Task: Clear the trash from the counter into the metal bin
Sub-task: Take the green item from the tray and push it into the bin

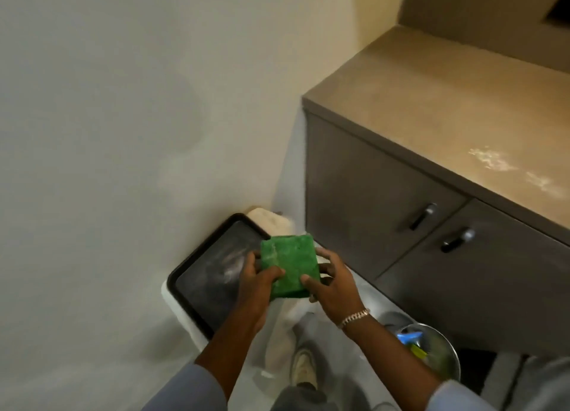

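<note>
A green rectangular scouring pad [290,264] is held in front of me by both hands. My left hand [256,279] grips its left edge with the thumb across the top. My right hand [331,282], with a bracelet at the wrist, holds the right edge. Below the pad stands a bin with a dark metal lid [212,278] and a white liner, against the wall. The brown counter [447,102] stretches to the upper right, with a pale powdery smear [493,161] on its surface.
Cabinet doors with two dark handles [422,216] sit under the counter. A round metal bowl [438,352] holding blue and green scraps stands on the floor at lower right. My shoe [303,366] is on the floor by a plastic bag. A plain wall fills the left.
</note>
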A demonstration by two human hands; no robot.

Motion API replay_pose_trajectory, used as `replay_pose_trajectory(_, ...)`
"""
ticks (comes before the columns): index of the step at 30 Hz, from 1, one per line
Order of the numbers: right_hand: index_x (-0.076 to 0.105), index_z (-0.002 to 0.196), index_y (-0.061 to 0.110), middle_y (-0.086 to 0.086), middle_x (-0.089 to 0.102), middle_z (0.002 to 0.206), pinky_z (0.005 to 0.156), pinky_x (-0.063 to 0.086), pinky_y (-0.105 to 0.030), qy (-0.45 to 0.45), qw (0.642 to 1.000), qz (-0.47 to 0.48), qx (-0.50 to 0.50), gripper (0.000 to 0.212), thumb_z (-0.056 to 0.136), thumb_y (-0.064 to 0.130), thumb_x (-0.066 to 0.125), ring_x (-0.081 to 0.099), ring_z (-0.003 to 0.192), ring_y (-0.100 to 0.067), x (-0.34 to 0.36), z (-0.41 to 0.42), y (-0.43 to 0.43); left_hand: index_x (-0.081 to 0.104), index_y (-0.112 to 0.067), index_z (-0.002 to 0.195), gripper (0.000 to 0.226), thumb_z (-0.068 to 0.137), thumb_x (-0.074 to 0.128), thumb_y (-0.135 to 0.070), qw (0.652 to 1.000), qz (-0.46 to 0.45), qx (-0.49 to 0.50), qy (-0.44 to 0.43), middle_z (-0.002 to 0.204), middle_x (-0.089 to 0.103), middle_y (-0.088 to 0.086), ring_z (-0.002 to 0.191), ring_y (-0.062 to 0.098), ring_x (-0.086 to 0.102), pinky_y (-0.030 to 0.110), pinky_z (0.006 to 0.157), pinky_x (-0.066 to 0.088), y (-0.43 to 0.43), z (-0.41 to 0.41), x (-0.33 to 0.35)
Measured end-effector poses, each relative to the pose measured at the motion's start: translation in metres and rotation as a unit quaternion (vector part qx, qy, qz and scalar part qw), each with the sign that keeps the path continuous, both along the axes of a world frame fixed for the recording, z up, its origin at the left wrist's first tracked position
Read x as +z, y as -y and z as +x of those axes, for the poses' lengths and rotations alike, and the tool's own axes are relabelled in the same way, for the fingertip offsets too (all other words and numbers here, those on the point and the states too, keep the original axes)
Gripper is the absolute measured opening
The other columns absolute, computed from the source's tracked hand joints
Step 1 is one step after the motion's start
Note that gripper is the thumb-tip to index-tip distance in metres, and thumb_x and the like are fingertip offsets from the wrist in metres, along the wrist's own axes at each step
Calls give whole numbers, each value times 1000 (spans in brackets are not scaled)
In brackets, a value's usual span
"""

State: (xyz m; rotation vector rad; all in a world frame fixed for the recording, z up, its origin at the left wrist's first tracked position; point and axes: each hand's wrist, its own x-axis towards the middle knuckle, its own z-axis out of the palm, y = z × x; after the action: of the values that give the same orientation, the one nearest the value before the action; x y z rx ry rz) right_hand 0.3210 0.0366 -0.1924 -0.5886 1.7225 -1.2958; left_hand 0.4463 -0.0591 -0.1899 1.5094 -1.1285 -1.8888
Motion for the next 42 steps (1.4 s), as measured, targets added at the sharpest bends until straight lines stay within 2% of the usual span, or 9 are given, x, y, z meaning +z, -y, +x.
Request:
replay_pose_trajectory(2,53,114,36,0,67,101,66,57,-26,-89,994,9,-54,55,73,10,78,66,84,-14,1,-22,-49,55,-27,106,45,75,62,6,996,-3,-86,-8,114,64,18,104,38,66,58,88,56,-25,-38,-3)
replay_pose_trajectory(6,37,141,10,-13,37,149,110,38,-41,-298,947,98,-75,87,64,14,75,38,136,-27,-14,-45,-138,50,-21,108,46,72,64,3,970,-11,-243,16,105,67,13,91,27,68,37,68,61,-90,-105,-22)
replay_pose_trajectory(10,17,150,26,-10,6,162,115,18,-51,-400,880,255,-18,104,61,39,70,3,147,-32,-49,-63,-210,51,-31,98,44,77,65,5,921,15,-386,42,103,64,4,89,17,66,21,58,54,-161,-161,-62)
replay_pose_trajectory(17,39,143,12,-18,40,149,109,37,-55,-328,880,323,-121,69,78,22,60,32,140,-40,-214,-103,-301,59,-15,92,6,88,59,-10,897,106,-416,102,92,66,13,75,24,69,34,58,57,-246,-226,-230)
replay_pose_trajectory(21,55,130,10,-16,63,128,96,47,-34,-262,889,299,-228,55,75,10,60,63,114,-31,-321,-112,-329,48,-3,128,45,92,55,-29,818,-46,-467,333,130,58,25,122,39,55,39,97,46,-257,-233,-372)
replay_pose_trajectory(26,59,127,18,-6,74,105,78,58,-29,-221,892,262,-295,51,76,20,56,70,88,-20,-386,-120,-338,43,-11,126,43,91,53,-35,790,-19,-500,354,125,58,25,104,45,65,49,83,59,-262,-231,-458)
replay_pose_trajectory(30,67,109,11,-1,71,83,61,42,1,-169,899,248,-317,32,78,5,65,65,71,-10,-341,-120,-334,48,-9,120,37,88,57,-24,799,-49,-496,337,122,59,24,100,44,67,52,78,60,-245,-228,-416)
replay_pose_trajectory(34,69,92,18,5,68,74,59,48,-12,-116,914,199,-335,18,77,7,70,62,67,-2,-243,-122,-320,48,-7,112,25,89,56,-13,825,-26,-476,303,107,67,23,62,33,71,42,45,60,-213,-216,-310)
replay_pose_trajectory(42,72,95,21,5,78,89,63,57,-22,-45,947,52,-313,29,70,35,74,73,79,-11,-1,-128,-265,59,-11,110,30,84,61,-23,861,-38,-452,228,95,73,22,84,40,73,54,78,60,-150,-176,-75)
